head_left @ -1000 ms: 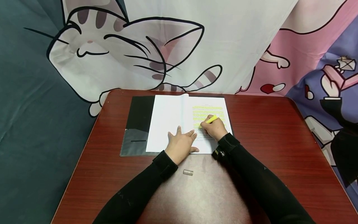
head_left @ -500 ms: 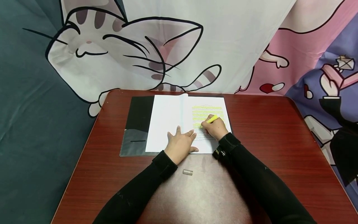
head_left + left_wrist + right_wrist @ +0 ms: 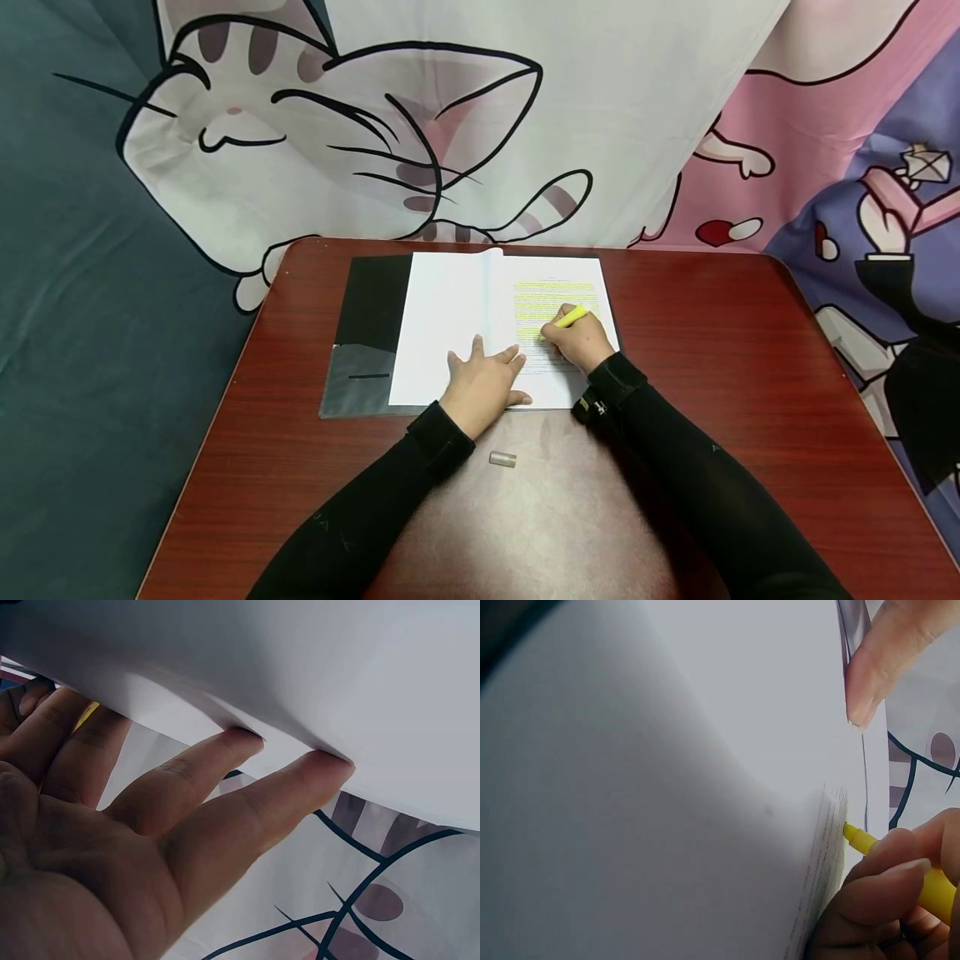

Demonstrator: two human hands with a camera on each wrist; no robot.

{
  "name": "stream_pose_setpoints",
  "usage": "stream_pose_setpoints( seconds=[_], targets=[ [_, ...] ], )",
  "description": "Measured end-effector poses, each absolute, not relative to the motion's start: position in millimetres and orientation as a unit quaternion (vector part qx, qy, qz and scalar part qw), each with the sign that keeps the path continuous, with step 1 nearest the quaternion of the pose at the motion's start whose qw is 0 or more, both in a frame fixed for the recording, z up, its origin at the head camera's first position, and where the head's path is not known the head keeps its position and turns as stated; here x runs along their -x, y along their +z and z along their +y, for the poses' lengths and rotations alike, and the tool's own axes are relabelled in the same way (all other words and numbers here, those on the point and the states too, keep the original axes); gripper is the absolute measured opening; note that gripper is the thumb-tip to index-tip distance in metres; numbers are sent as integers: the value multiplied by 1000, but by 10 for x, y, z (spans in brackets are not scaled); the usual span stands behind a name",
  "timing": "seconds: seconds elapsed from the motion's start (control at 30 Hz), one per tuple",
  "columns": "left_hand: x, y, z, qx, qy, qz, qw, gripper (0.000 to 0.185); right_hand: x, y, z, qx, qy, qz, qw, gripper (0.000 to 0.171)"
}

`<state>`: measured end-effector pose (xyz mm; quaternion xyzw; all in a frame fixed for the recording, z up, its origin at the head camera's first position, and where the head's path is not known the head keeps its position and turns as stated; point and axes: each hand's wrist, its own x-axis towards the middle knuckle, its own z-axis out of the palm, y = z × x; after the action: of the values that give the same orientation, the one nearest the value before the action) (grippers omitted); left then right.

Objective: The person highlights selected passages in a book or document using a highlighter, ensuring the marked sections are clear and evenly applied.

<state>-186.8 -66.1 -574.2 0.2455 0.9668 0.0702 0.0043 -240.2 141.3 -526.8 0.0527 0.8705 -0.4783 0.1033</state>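
Observation:
A white printed document [image 3: 450,325] lies open on a black folder [image 3: 371,317] on the red-brown table [image 3: 712,375]. Several of its upper text lines are marked yellow [image 3: 555,293]. My left hand [image 3: 483,379] lies flat with spread fingers [image 3: 225,761] pressing the paper [image 3: 300,667] near its lower edge. My right hand [image 3: 577,342] grips a yellow highlighter [image 3: 570,317], its tip [image 3: 853,834] on the printed lines of the right page [image 3: 667,787]. Both arms wear black sleeves.
A small clear pen cap [image 3: 502,458] lies on the table between my forearms. A cartoon cat cloth [image 3: 337,133] hangs behind the table's far edge, with dark fabric [image 3: 90,333] at the left. Bare tabletop lies right of the papers.
My right hand with the highlighter has shifted slightly right along the text line. The left hand stays pressed on the paper.

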Motion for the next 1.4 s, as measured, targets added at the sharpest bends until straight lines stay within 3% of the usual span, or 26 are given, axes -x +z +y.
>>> stream_pose_setpoints(
  seconds=[1.4],
  targets=[
    [1843,-5680,-670,-243,85,966,22,75,2372,-5246,1468,-60,-475,873,93,17]
  ],
)
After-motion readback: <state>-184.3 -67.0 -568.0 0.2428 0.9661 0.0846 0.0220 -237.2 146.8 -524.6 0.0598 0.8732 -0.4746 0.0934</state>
